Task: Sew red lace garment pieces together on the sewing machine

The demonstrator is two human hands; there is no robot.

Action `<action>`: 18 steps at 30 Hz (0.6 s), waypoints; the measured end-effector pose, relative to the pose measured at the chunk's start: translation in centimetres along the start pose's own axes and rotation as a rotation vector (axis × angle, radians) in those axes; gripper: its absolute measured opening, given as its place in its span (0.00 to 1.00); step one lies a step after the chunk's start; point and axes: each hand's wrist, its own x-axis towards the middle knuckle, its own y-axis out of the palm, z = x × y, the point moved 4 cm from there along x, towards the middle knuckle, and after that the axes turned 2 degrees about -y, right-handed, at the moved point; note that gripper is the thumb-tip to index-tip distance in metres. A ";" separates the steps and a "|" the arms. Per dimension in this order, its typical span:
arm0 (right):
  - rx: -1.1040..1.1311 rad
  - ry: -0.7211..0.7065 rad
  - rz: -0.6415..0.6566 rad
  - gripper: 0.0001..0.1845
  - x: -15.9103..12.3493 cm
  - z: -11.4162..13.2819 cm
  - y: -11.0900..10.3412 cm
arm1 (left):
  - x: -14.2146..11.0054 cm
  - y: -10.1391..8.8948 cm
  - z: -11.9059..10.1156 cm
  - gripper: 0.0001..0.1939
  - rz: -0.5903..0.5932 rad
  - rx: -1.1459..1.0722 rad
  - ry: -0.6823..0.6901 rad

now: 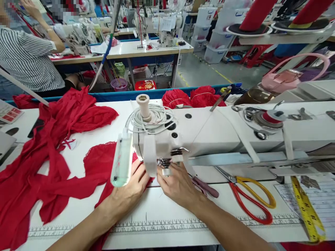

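Below the head of a white sewing machine (214, 129), both hands are close together at the needle area. My left hand (132, 184) is closed, its fingers bent over red fabric (104, 160) with a lacy edge; the machine head and a pale green lamp (122, 160) cover part of it. To the right, my right hand (176, 183) has curled fingers beside the presser and needle parts. Its fingertips are hidden behind these metal parts, so what they pinch cannot be made out. A bit of red cloth shows between the two hands.
Red and yellow scissors (251, 197) and a purple-handled tool (206, 186) lie right of my hands. A tape measure (307, 212) hangs at the right. Red garments (52, 157) cover the left side. Behind stand red bundles (176, 98); a person (31, 55) sits at another table.
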 end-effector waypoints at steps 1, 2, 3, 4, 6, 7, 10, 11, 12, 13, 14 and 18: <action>-0.022 -0.003 0.025 0.16 0.1 0.1 0.2 | -0.1 0.0 -0.1 0.18 0.001 0.006 -0.014; -0.043 -0.014 0.051 0.17 0.1 0.1 0.3 | -0.2 -0.1 -0.2 0.18 0.002 0.011 -0.029; -0.055 -0.026 0.077 0.17 0.2 0.1 0.4 | -0.4 -0.1 -0.2 0.19 0.005 0.007 -0.046; -0.059 -0.038 0.103 0.18 0.2 0.1 0.4 | -0.6 -0.1 -0.3 0.21 0.008 -0.005 -0.059; -0.053 -0.052 0.124 0.17 0.4 -0.1 0.2 | -1.1 -0.1 -0.2 0.22 0.010 -0.060 -0.073; -0.049 -0.057 0.122 0.16 0.5 -0.2 0.1 | -1.3 0.0 -0.2 0.23 0.010 -0.092 -0.077; -0.053 -0.085 0.099 0.14 0.5 -0.4 -0.1 | -1.7 0.4 0.3 0.24 0.015 -0.164 -0.084; -0.063 -0.097 0.087 0.14 0.5 -0.3 -0.1 | -1.9 0.6 0.5 0.24 0.021 -0.179 -0.080; -0.078 -0.109 0.078 0.14 0.4 -0.2 -0.1 | -2.0 0.9 0.7 0.24 0.028 -0.190 -0.068; -0.096 -0.115 0.061 0.15 0.3 -0.1 0.0 | -2.1 1.2 0.9 0.25 0.036 -0.199 -0.053; -0.113 -0.115 0.048 0.16 0.1 0.1 0.0 | -2.3 1.4 1.1 0.24 0.038 -0.207 -0.037; -0.161 -0.104 0.041 0.19 -0.2 0.9 0.1 | -2.5 1.8 1.8 0.23 -0.005 -0.245 0.020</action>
